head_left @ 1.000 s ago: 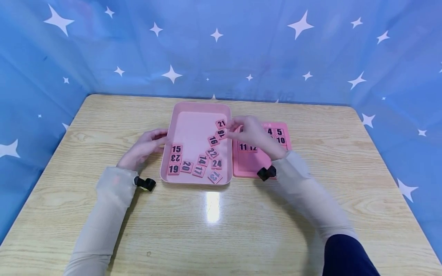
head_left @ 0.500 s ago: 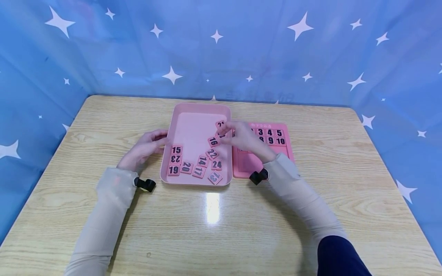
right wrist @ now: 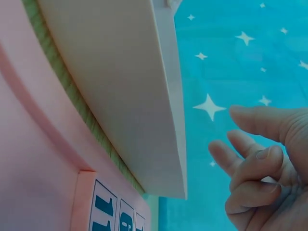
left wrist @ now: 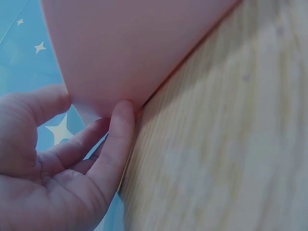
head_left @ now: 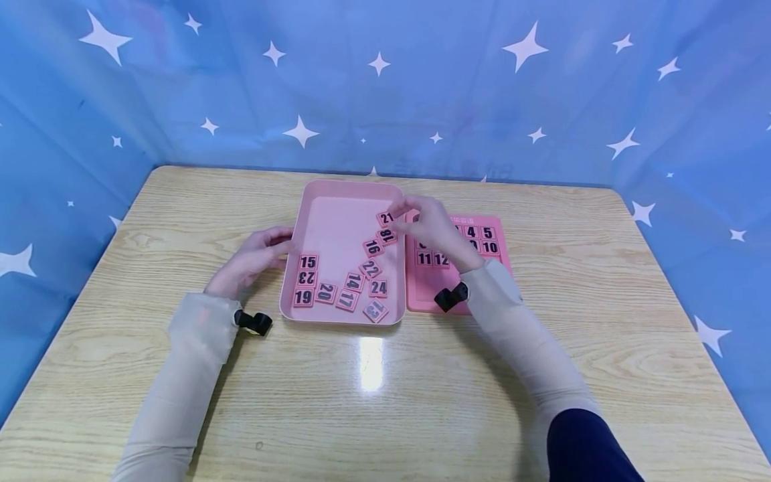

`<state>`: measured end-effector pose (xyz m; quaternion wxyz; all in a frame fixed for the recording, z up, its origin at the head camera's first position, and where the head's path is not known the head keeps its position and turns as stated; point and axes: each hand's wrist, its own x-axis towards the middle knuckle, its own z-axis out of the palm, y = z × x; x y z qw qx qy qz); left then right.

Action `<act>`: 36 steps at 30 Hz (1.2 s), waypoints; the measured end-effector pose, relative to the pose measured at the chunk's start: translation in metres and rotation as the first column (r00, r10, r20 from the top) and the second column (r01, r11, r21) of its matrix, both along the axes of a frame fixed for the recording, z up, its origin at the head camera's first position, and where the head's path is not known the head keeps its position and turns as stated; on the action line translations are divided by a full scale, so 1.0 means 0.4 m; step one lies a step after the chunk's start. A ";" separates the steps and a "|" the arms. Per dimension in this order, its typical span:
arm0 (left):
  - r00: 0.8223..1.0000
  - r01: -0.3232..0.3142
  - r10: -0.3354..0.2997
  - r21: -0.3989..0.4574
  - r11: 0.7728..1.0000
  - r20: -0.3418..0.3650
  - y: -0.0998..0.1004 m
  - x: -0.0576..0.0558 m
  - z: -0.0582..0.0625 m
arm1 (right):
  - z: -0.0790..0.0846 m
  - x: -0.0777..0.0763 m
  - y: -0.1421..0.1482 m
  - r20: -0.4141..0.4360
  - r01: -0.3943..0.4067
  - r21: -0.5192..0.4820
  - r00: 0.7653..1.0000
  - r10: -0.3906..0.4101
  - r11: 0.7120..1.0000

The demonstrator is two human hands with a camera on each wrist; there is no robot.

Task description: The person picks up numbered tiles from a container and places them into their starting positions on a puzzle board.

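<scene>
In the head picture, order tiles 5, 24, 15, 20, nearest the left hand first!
1. Tile 15: left side, pink tray.
2. Tile 20: tray's front left.
3. Tile 24: tray's right half.
4. Tile 5: right side, pink board.

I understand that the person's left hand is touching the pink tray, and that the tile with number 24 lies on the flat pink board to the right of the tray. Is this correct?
Not quite: tile 24 lies inside the pink tray, not on the pink board, as the head view shows. The left hand does touch the tray.
</scene>
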<state>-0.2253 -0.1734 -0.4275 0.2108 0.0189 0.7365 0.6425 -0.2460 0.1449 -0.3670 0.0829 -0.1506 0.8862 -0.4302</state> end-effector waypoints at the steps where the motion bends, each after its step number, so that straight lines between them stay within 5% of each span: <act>1: 1.000 -0.001 0.001 -0.001 1.000 0.002 0.000 0.000 0.000 | -0.001 -0.003 -0.001 0.002 0.008 -0.009 1.000 -0.008 1.000; 36: 1.000 -0.001 0.001 0.002 1.000 0.000 0.001 0.000 0.002 | 0.015 0.030 -0.115 -0.089 -0.161 -0.013 0.983 0.159 0.987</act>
